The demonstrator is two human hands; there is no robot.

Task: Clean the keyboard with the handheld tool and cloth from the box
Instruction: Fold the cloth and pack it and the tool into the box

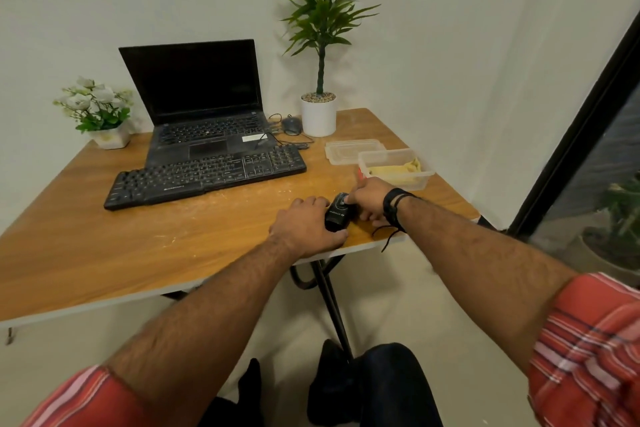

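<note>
A small black handheld tool (336, 216) lies on the wooden table (138, 246) near its front right edge. My left hand (306, 226) grips its near end, fingers curled round the body. My right hand (367, 199) holds the far end, with a fingertip on a grey part on top. The black keyboard (204, 175) lies further back to the left, in front of an open laptop (204, 104). A clear plastic box (394, 168) with a yellow cloth (398, 170) inside stands just beyond my right hand.
The box's clear lid (349, 149) lies behind it. A mouse (291, 124) with its cable sits beside a tall plant in a white pot (318, 114). A small flower pot (104, 114) stands at the back left. The table's right edge ends close to my right wrist.
</note>
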